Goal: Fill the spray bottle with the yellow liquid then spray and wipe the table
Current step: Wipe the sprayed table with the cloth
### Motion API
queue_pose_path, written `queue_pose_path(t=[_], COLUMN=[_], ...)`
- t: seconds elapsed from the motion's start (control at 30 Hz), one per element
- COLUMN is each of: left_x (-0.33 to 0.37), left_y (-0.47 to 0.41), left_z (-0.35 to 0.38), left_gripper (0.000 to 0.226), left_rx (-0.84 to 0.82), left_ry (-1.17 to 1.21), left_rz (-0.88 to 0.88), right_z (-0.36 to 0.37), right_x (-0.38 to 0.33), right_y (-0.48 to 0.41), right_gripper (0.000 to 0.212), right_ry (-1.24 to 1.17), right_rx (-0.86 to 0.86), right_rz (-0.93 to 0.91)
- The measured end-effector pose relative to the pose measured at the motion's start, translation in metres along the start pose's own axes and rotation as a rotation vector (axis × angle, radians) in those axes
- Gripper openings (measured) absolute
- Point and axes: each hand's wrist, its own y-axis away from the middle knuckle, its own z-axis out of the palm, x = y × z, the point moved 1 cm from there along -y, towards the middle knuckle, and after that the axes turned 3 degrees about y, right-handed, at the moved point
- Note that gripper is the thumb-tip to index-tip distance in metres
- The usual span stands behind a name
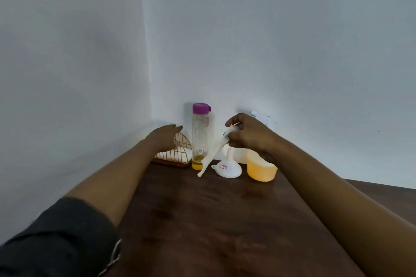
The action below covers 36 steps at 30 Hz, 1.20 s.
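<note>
**Head cam: spray head out and in the right hand, left hand flat over the wire rack**

Only one view here, the head camera, looking down along both forearms into a corner of the counter (225,220).

The right hand (246,134) has its fingers (235,136) curled and pinching a white spray head (231,130). Its dip tube (210,159) hangs from those fingers, slanting down and to the left, with the tip low over the wood. I can't tell if the tip touches.

The left hand (165,138) is flat, with the fingers (176,128) stretched out straight and holding nothing. They hover above a gold wire rack (177,153) with something white folded inside. It's too blurry to say whether they touch the rack.

Between the two sets of fingers stands a clear bottle (200,135) with a purple cap. It's upright and has a shallow layer of yellow liquid (197,165) at the bottom. The tube crosses in front of its lower part.

Below the right fingers a white funnel (227,170) sits upside down on the counter, spout up. Just right of it, under the right wrist, is a yellow cup (261,170).

A pale white shape (238,155) sits under the right palm behind the funnel. It's mostly hidden, so I can't say what it is. A dark sleeve (56,238) covers the left upper arm.
</note>
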Motion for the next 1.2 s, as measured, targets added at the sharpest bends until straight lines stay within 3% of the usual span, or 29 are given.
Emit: queue_pose_path(t=[0.07, 0.1, 0.17, 0.23, 0.3, 0.43, 0.5, 0.73, 0.83, 0.93, 1.0, 1.07, 1.13, 1.2], left_x=[0.035, 0.054, 0.098, 0.133, 0.159, 0.206, 0.231, 0.304, 0.319, 0.319, 0.307, 0.292, 0.278, 0.269], left_y=[0.036, 0.058, 0.113, 0.159, 0.188, 0.244, 0.276, 0.36, 0.383, 0.39, 0.391, 0.396, 0.408, 0.424], left_z=[-0.008, -0.011, -0.018, -0.018, -0.014, -0.013, -0.013, 0.016, 0.026, 0.029, 0.028, 0.029, 0.036, 0.049], left_gripper=[0.052, 0.044, 0.035, 0.032, 0.03, 0.023, 0.017, 0.021, 0.022, 0.018, 0.023, 0.029, 0.04, 0.064], left_rx=[0.232, 0.254, 0.053, -0.135, -0.183, -0.311, -0.391, -0.73, -0.828, -0.545, -0.246, -0.035, 0.006, -0.035], left_ry=[0.343, 0.591, 0.982, 1.098, 1.201, 1.353, 1.404, 1.332, 1.14, 0.794, 0.591, 0.492, 0.408, 0.314], left_rz=[0.062, 0.115, 0.253, 0.306, 0.271, 0.207, 0.204, 0.146, 0.194, 0.295, 0.355, 0.379, 0.432, 0.463], right_z=[-0.01, -0.014, -0.022, -0.032, -0.043, -0.069, -0.084, -0.124, -0.125, -0.125, -0.121, -0.107, -0.084, -0.053], right_x=[-0.003, -0.005, -0.009, -0.014, -0.018, -0.024, -0.023, 0.019, 0.052, 0.086, 0.099, 0.106, 0.112, 0.12], right_y=[0.017, 0.025, 0.047, 0.074, 0.101, 0.169, 0.204, 0.301, 0.324, 0.341, 0.359, 0.382, 0.401, 0.413], right_gripper=[0.031, 0.033, 0.036, 0.04, 0.034, 0.004, 0.004, 0.024, 0.017, 0.026, 0.031, 0.027, 0.038, 0.066], right_ry=[0.044, 0.06, 0.098, 0.126, 0.138, 0.323, 0.461, 0.684, 0.696, 0.833, 0.954, 0.886, 0.81, 0.825], right_rx=[-0.019, -0.036, -0.063, -0.04, 0.008, 0.098, 0.131, -0.006, -0.073, 0.02, 0.246, 0.414, 0.344, 0.128], right_rz=[0.017, 0.024, 0.034, 0.036, 0.043, 0.028, 0.031, 0.24, 0.34, 0.433, 0.413, 0.333, 0.313, 0.368])
